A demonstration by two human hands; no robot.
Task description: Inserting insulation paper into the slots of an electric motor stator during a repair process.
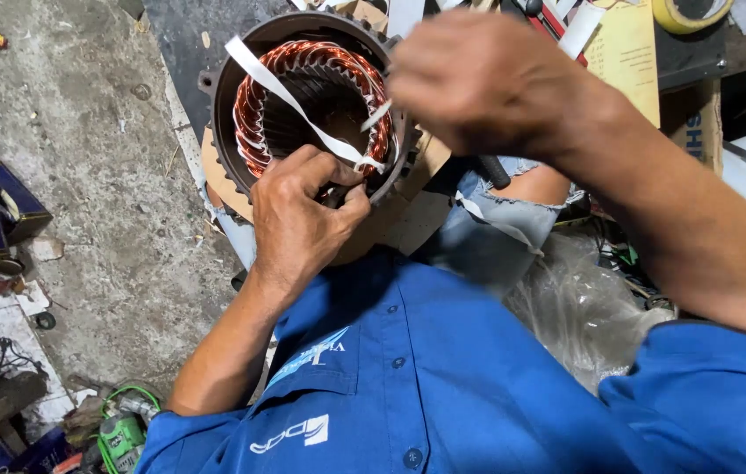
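Head view: motor stator (312, 105), copper windings exposed, propped against the person's knee, bore facing up for access. Left hand (303, 215) fingers pinch a white insulating strip (290, 98) at the rim. Right hand (478, 79), blurred, probably pinches its other end.

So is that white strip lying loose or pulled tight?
Pulled tight: the white strip runs straight across the copper winding to the left hand.
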